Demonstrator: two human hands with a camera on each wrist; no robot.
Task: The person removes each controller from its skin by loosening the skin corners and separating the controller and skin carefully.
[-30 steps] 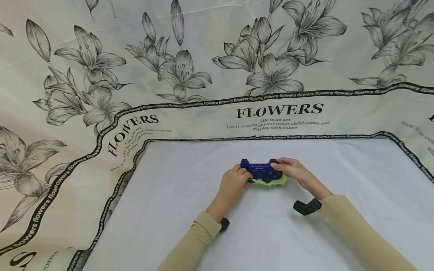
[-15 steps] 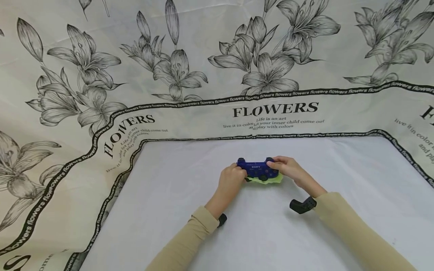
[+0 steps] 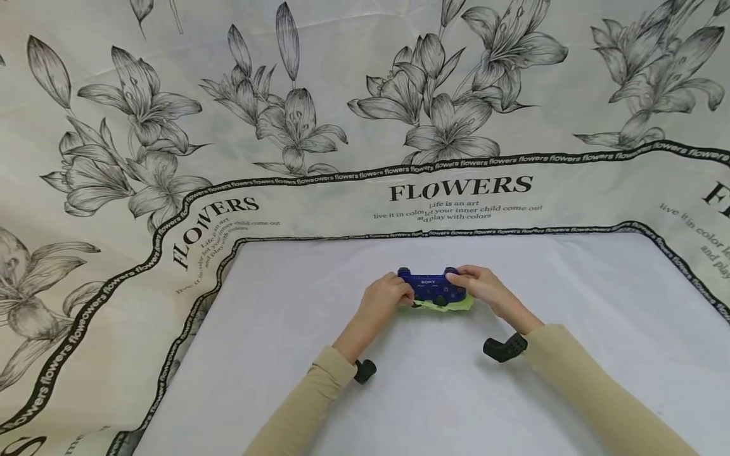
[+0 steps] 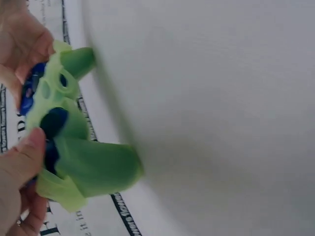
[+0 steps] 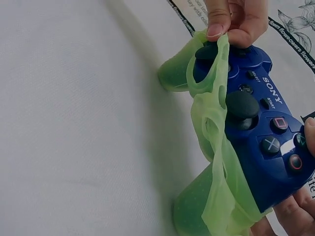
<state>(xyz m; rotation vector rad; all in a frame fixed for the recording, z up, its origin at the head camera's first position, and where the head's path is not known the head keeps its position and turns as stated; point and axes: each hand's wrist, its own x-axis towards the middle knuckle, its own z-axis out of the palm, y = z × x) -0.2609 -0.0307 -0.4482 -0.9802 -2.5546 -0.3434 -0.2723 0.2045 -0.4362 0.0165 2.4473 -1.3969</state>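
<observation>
Hands meet over a blue game controller (image 3: 431,286) near the middle of a white table (image 3: 296,354), where a person in tan sleeves holds it just above the cloth. The left hand (image 3: 385,299) grips the controller's left end, thumb and fingers pinching the edge of a soft green cover (image 5: 216,162) against it; the right wrist view shows that pinch at the top of the frame, the cover's rim stretched over one thumbstick. The right hand (image 3: 480,286) wraps around the controller's right end, its fingers curled beneath the grip at the frame's lower right corner. The green cover hangs loose and half off, peeled away from the face buttons and bunched along the near side of the controller, with its two hollow handle sleeves resting against or just above the table. In the left wrist view, blue shows through the cover's button holes (image 4: 54,123) while a thumb presses on it from below. Behind the table hangs a cream sheet (image 3: 171,95) printed with black lily drawings and the word FLOWERS. A small black camera mount (image 3: 504,348) sits at each wrist.
</observation>
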